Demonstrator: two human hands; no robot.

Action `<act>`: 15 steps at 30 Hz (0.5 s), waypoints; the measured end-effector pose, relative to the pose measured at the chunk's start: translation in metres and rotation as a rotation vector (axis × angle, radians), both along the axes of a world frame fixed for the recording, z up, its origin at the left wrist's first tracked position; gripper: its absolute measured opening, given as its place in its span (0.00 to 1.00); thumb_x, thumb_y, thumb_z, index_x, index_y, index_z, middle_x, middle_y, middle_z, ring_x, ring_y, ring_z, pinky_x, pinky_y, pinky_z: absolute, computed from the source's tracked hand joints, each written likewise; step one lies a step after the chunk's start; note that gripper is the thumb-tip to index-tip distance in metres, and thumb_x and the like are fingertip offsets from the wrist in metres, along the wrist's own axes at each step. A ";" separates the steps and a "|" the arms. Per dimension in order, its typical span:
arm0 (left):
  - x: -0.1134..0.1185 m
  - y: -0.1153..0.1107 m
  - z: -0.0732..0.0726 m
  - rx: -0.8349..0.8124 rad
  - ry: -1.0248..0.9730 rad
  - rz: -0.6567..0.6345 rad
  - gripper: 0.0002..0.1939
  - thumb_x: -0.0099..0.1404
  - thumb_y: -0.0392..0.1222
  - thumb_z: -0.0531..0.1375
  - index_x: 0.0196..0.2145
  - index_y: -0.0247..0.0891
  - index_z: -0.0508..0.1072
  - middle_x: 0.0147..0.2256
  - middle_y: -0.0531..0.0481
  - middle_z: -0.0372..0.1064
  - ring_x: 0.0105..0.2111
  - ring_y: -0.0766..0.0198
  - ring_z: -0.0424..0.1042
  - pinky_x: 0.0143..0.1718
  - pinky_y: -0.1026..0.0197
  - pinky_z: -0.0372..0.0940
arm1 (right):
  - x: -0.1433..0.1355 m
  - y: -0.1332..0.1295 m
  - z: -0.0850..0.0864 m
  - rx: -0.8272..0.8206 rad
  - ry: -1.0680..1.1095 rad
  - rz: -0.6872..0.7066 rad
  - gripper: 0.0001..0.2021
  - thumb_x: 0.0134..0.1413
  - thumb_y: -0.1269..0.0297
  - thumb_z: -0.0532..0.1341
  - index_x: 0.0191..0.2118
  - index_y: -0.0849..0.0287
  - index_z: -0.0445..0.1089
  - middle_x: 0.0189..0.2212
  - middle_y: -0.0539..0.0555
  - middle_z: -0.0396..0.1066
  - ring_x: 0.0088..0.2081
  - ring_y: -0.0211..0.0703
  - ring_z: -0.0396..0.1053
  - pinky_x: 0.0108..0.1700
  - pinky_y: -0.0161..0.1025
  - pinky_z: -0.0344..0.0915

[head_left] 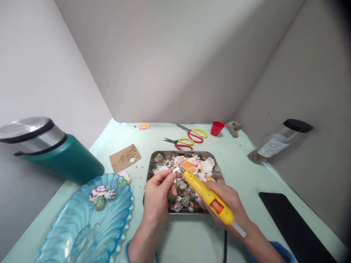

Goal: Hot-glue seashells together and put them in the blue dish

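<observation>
Between thumb and fingertips, my left hand (159,195) pinches a small white shell piece (176,169) above the tray. My right hand (227,202) is wrapped round a yellow glue gun (207,193), with a clear glue stick poking out of its rear. The gun's nozzle points left and is at the white piece; whether they touch is hard to tell. Below both hands lies a metal tray (147,182) filled with shells: green and dark spiral ones (185,201) in front, orange and white flat ones (192,165) behind.
At left are a blue scalloped dish (65,223) with several shells, a green bottle (71,157) and a brown card (125,158). Behind the tray lie two scissors (182,141) (196,133) and a red cup (217,128). On the right, a jar (276,144) and a black slab (293,226).
</observation>
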State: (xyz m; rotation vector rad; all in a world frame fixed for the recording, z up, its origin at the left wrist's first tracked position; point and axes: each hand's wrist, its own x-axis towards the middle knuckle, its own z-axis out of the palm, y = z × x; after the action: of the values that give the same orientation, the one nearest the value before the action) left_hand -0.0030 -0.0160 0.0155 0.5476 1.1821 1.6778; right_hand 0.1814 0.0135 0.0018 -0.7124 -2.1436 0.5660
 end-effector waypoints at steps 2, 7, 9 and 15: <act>0.000 0.000 0.000 0.010 -0.009 0.004 0.10 0.51 0.42 0.69 0.32 0.35 0.80 0.28 0.50 0.77 0.15 0.79 0.60 0.21 0.70 0.56 | 0.000 0.000 -0.002 -0.036 0.015 -0.016 0.05 0.56 0.72 0.59 0.38 0.56 0.66 0.25 0.48 0.68 0.25 0.38 0.65 0.28 0.33 0.59; 0.000 -0.001 0.000 0.010 -0.004 -0.004 0.10 0.52 0.42 0.69 0.32 0.35 0.80 0.28 0.50 0.77 0.15 0.79 0.60 0.21 0.70 0.56 | 0.000 0.000 -0.003 -0.055 0.022 -0.006 0.04 0.56 0.72 0.59 0.36 0.56 0.66 0.24 0.47 0.67 0.24 0.37 0.64 0.28 0.33 0.59; 0.000 -0.001 0.000 0.010 0.001 -0.006 0.10 0.52 0.42 0.69 0.32 0.35 0.80 0.27 0.50 0.77 0.15 0.79 0.60 0.22 0.70 0.56 | 0.000 0.001 -0.002 -0.047 0.007 -0.004 0.04 0.56 0.72 0.58 0.36 0.56 0.66 0.25 0.47 0.67 0.24 0.37 0.65 0.28 0.33 0.59; 0.001 -0.002 0.000 -0.004 -0.004 -0.011 0.10 0.52 0.42 0.69 0.32 0.35 0.80 0.23 0.52 0.75 0.15 0.79 0.59 0.22 0.70 0.55 | 0.001 0.002 -0.001 0.053 -0.024 0.006 0.04 0.57 0.69 0.59 0.38 0.56 0.66 0.25 0.49 0.69 0.25 0.39 0.66 0.28 0.34 0.60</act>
State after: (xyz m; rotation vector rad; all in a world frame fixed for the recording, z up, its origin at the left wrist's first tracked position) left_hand -0.0019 -0.0175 0.0156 0.5477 1.1773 1.6664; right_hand 0.1820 0.0156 0.0012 -0.6870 -2.1759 0.5043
